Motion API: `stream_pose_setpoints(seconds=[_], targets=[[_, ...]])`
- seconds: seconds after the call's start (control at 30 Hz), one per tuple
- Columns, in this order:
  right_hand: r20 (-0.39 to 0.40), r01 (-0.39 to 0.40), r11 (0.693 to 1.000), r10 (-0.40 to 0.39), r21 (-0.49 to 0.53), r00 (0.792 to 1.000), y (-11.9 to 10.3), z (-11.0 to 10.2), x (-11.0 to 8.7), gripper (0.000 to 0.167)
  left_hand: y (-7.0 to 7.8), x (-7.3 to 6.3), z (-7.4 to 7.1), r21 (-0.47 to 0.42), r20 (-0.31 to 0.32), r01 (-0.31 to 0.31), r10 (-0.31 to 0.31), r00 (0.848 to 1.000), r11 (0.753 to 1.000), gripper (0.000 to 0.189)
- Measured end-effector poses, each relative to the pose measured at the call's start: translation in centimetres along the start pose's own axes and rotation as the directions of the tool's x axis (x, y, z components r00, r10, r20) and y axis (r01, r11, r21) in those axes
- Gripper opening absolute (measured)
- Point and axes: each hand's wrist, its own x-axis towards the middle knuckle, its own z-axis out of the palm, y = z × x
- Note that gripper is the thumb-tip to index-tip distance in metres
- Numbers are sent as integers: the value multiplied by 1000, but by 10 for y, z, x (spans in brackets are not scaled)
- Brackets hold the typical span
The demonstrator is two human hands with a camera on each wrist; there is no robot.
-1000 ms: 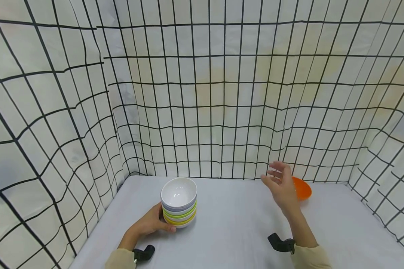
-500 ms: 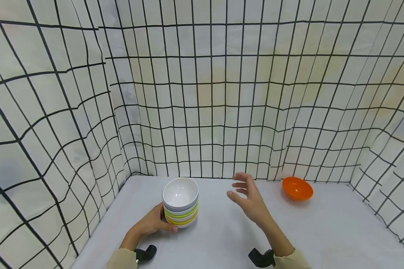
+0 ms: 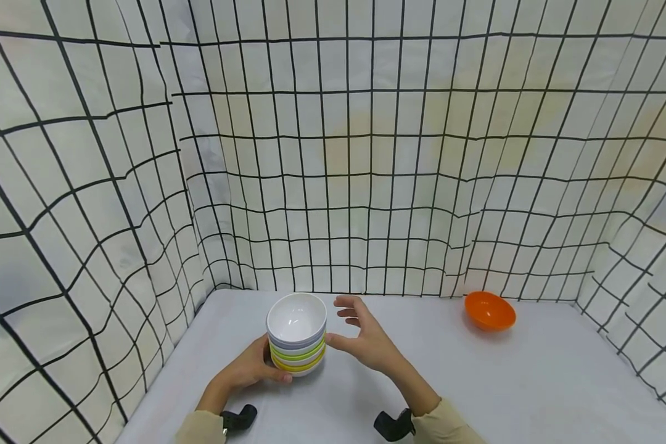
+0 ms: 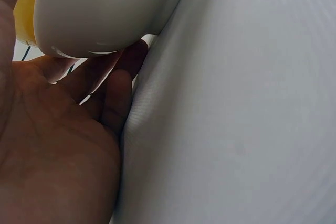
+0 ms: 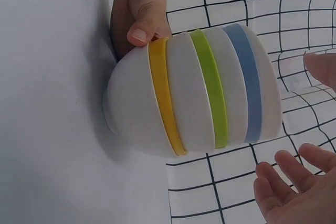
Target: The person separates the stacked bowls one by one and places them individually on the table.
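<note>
A stack of white bowls (image 3: 296, 345) with yellow, green and blue-grey bands stands upright on the table, left of centre. My left hand (image 3: 248, 369) grips the lower left side of the stack, thumb in front and fingers behind. Close up in the left wrist view, those fingers (image 4: 100, 72) curl round the bottom white bowl (image 4: 100, 14), low against the cloth. On the other side, my right hand (image 3: 370, 340) is spread beside the stack's upper part, holding nothing. A gap shows between its fingers (image 5: 294, 182) and the bowls (image 5: 199, 87) in the right wrist view.
An orange bowl (image 3: 489, 311) sits by itself toward the back right of the table. White cloth (image 3: 505, 382) covers the tabletop. Black netting over pale sheets (image 3: 366, 185) rises behind the table and along both sides.
My right hand has moved left from beside the orange bowl to the stack, leaving that bowl in full view. The left hand and the stack have stayed in place.
</note>
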Motion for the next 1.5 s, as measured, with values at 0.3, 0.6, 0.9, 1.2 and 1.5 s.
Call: stream_pose_setpoints(seconds=[0.3, 0.6, 0.9, 1.2, 1.5], targets=[[97, -63, 998, 60, 27, 993, 9, 16, 20, 88, -1, -1, 0, -5, 12, -6, 6, 1000, 1000, 100], [183, -51, 992, 30, 112, 983, 17, 20, 34, 88, -2, 0, 1, -13, 14, 1, 0, 1000, 1000, 101], [264, -54, 991, 21, 119, 964, 17, 24, 45, 95, -2, -1, 1, -6, 0, 20, -20, 1000, 1000, 103], [259, -64, 991, 32, 115, 965, 18, 30, 51, 99, 0, -1, 0, 9, -5, 23, -22, 1000, 1000, 102], [237, -15, 992, -15, 126, 971, 21, 36, 54, 108, 0, -1, -1, 2, 11, 0, 0, 1000, 1000, 100]])
